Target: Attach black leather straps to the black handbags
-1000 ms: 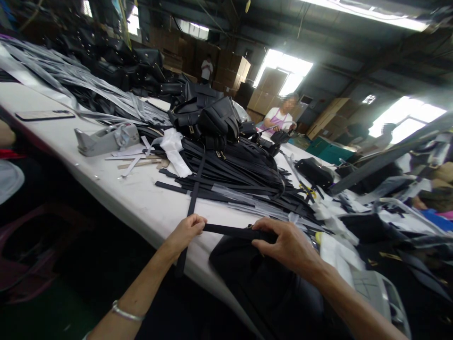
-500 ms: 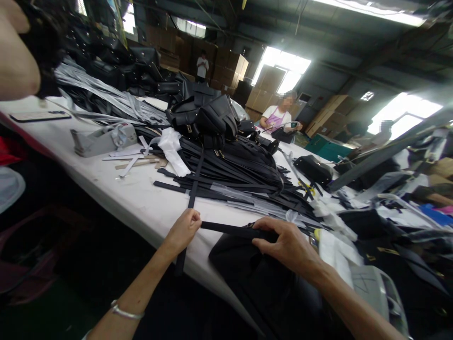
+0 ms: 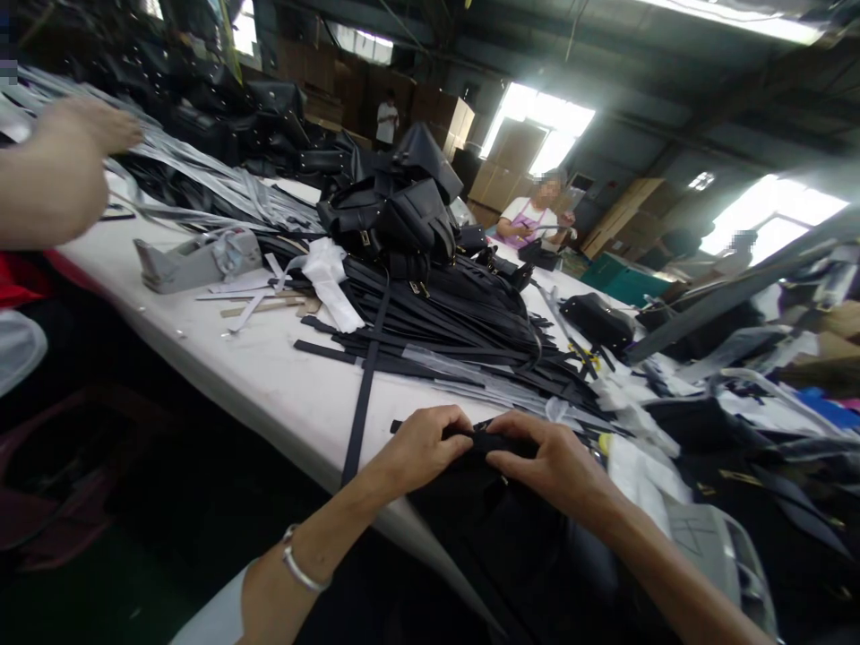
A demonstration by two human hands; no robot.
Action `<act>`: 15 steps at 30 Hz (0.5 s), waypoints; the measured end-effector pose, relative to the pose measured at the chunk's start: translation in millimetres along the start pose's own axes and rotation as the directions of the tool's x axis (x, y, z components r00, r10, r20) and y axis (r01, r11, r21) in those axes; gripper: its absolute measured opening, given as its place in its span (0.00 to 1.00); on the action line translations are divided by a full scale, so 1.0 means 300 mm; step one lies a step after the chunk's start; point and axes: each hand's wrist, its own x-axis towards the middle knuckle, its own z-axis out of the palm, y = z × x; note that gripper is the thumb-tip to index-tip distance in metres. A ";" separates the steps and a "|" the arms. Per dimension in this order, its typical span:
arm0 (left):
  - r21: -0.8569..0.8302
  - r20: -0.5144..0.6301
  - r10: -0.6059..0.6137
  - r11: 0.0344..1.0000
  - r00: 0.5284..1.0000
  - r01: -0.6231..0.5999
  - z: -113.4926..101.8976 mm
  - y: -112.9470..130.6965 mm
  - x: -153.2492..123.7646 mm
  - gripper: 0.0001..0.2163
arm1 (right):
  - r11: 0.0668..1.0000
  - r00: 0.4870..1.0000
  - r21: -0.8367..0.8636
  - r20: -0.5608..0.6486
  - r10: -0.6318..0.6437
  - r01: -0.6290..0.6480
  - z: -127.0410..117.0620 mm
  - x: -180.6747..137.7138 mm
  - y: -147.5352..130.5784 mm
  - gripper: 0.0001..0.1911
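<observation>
A black bag rests at the table's front edge, dark enough that its details are hard to make out. Both of my hands pinch a black strap at its top edge. My left hand is closed on the strap, whose end sticks out to the left past my fingers. Close beside it, my right hand grips the strap and the bag's upper edge between thumb and fingers. Another long black strap runs down from the pile and over the table edge, left of the bag.
Many black straps lie on the white table, with black bags heaped behind. A grey tape dispenser stands left. A co-worker's arm reaches in at far left. Another grey dispenser is at right.
My left hand has slid right along the strap, from its outstretched end to beside my right hand. My right hand has hardly moved. The co-worker's arm at left has come lower, with its hand now showing.
</observation>
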 end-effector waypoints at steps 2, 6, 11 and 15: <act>-0.063 0.059 -0.021 0.998 0.998 0.025 0.002 0.001 0.004 0.06 | 1.000 1.000 0.006 0.021 0.007 -0.007 0.001 0.003 -0.001 0.13; -0.119 0.078 -0.058 0.991 0.995 0.067 0.016 0.005 0.009 0.06 | 0.999 0.998 0.051 0.055 -0.019 0.016 0.000 0.011 0.003 0.12; -0.067 -0.019 -0.039 0.997 0.999 0.038 0.033 0.036 0.011 0.05 | 0.997 0.999 0.074 0.046 -0.027 0.024 -0.008 0.012 -0.005 0.13; 0.045 -0.044 -0.022 0.999 0.999 0.023 0.025 0.067 0.016 0.04 | 0.992 0.997 0.110 0.046 -0.061 0.056 -0.002 0.011 -0.027 0.13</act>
